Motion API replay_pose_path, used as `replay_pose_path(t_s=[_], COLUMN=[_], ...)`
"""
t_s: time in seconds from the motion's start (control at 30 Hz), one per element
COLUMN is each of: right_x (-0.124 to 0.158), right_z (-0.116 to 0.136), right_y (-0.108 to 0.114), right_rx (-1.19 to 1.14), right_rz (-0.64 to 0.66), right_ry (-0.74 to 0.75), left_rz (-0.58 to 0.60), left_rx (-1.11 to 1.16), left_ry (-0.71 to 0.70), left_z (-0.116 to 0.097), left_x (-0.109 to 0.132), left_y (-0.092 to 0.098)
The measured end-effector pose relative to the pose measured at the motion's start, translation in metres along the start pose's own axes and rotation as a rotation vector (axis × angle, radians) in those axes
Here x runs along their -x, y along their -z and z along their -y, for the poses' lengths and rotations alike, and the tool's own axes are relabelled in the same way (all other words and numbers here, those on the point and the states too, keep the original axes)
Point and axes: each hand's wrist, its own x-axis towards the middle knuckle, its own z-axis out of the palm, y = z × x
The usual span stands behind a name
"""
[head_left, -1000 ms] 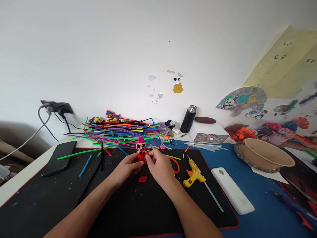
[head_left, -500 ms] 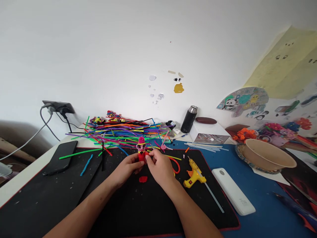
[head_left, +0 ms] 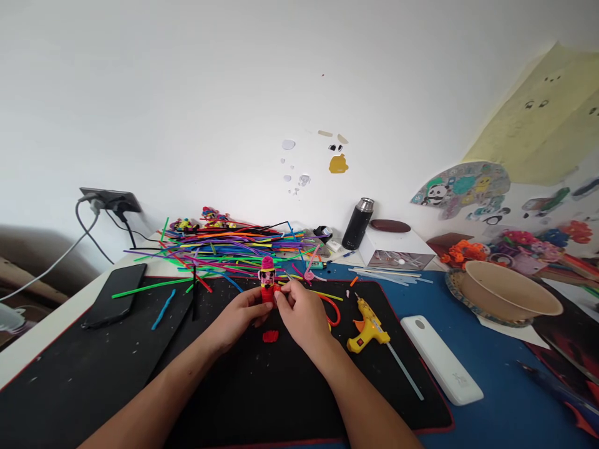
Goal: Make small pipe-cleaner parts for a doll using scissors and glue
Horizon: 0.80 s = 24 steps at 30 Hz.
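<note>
A small pipe-cleaner figure (head_left: 267, 280) with a pink hat and a red body stands upright over the black mat (head_left: 116, 374). My left hand (head_left: 238, 315) pinches its red base from the left. My right hand (head_left: 302, 312) has its fingers closed against the figure's right side. A small red piece (head_left: 270, 336) lies on the mat just below both hands. A red loop (head_left: 333, 310) shows beside my right hand.
A heap of coloured pipe cleaners (head_left: 224, 246) lies behind the figure. A yellow glue gun (head_left: 367, 327) and a white flat box (head_left: 440, 358) are at the right, a phone (head_left: 115, 294) at the left. A black flask (head_left: 356, 224) and a beige bowl (head_left: 508, 290) stand further back.
Both hands stay on the figure with only slight finger movement. The view has shifted a little.
</note>
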Motion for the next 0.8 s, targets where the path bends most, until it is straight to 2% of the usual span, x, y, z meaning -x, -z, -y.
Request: replay_pose_path(t_s=[0.8], right_x=[0.0005], right_z=[0.0014], right_y=[0.0011], right_rx=[0.011], right_rz=[0.006], right_ry=[-0.005], left_rz=[0.014], left_rx=[0.001], left_ry=[0.006], left_z=[0.0011], left_x=[0.0003], left_y=[0.001])
